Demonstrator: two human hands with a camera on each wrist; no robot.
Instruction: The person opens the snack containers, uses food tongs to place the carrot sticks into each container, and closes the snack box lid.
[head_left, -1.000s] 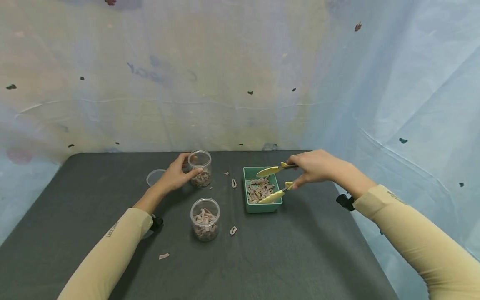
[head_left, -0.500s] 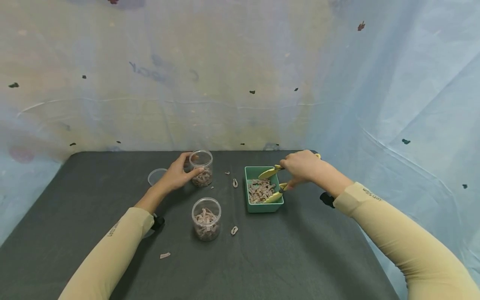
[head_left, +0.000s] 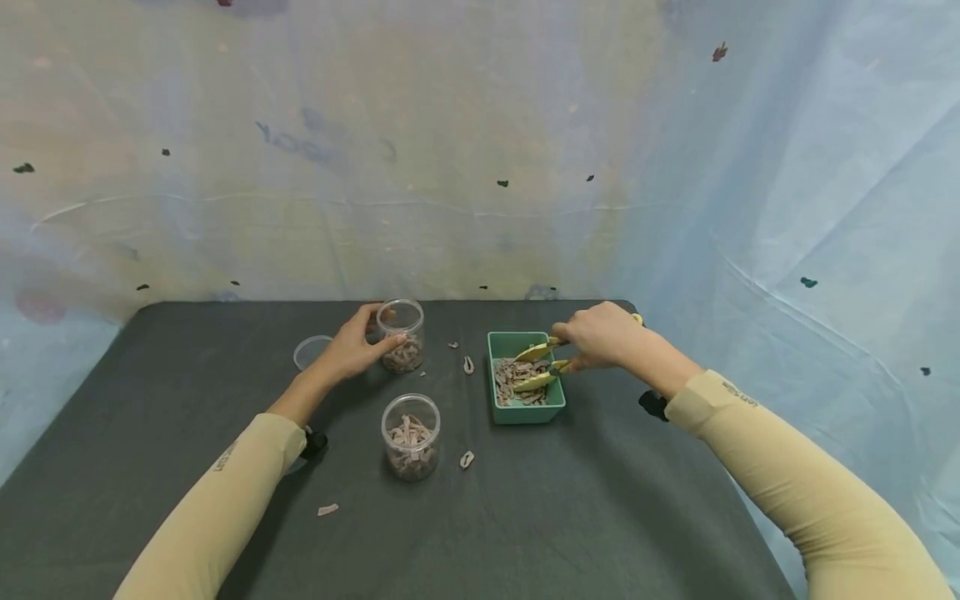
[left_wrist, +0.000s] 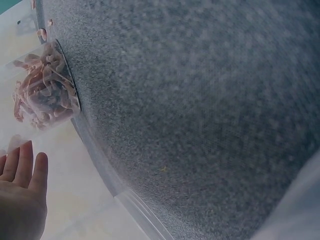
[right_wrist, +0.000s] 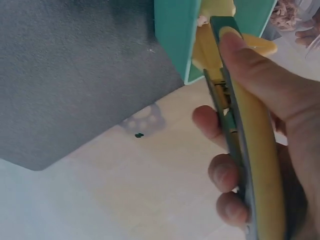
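The head view has it all laid out: the left hand (head_left: 349,347) wraps the far jar (head_left: 409,328), thumb in front, fingers behind, while the right hand (head_left: 606,335) grips the tongs (head_left: 534,353), their yellow heads down inside the green tub (head_left: 528,415) and spread apart. Whether they pinch any strips (head_left: 504,385), I can't tell.

Over to the right wrist view, which gives what the head view hides: a long, smooth yellow handle (right_wrist: 257,160) edged in dark grey, thumb pressed along the top, fingers curled underneath. The tub's walls look smooth and plain from here.

And the left wrist view goes close on the far jar: clear, thin walls, with curled, wrinkled pink-grey pieces (left_wrist: 46,85) heaped toward the base, and fingertips reaching its side. The table covering (left_wrist: 175,100) shows a grainy weave up close, where the head view makes it flat dark grey.

Nearer the person stands the near jar (head_left: 411,437), round, upright, partly filled with the same pieces. A round clear lid (head_left: 303,353) lies beyond the left forearm, and a small loop (head_left: 467,460) sits just right of the near jar.
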